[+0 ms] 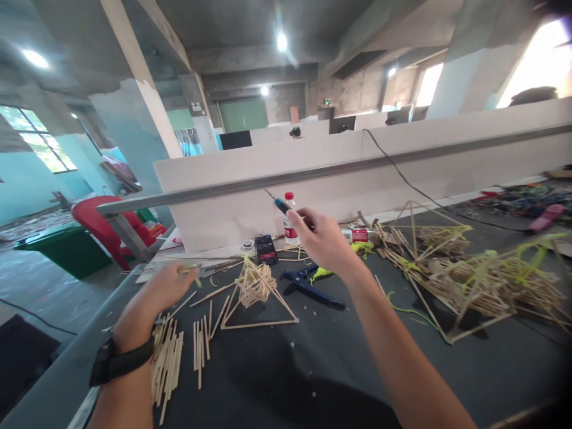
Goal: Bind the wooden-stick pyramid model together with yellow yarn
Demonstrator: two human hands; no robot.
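Observation:
My right hand (319, 238) is raised over the middle of the table, closed round a slim pen-shaped tool (281, 205) with a dark and teal handle and a thin metal tip pointing up and left. At the left, the fingers of my left hand (172, 285) are pinched together; a blurred yellow-green bit shows at them, too small to name. Between the hands stands a small pyramid frame (259, 325) of thin wooden sticks, with a bundle of short sticks inside and yellow-green string at its top. Loose wooden sticks (167, 363) lie below my left hand.
A dark blue hand cutter (313, 291) lies right of the pyramid. Behind are a phone (266, 249) and a red-capped bottle (289, 223). Larger stick frames with string (482, 280) cover the right side. A white partition (250, 208) bounds the table's back.

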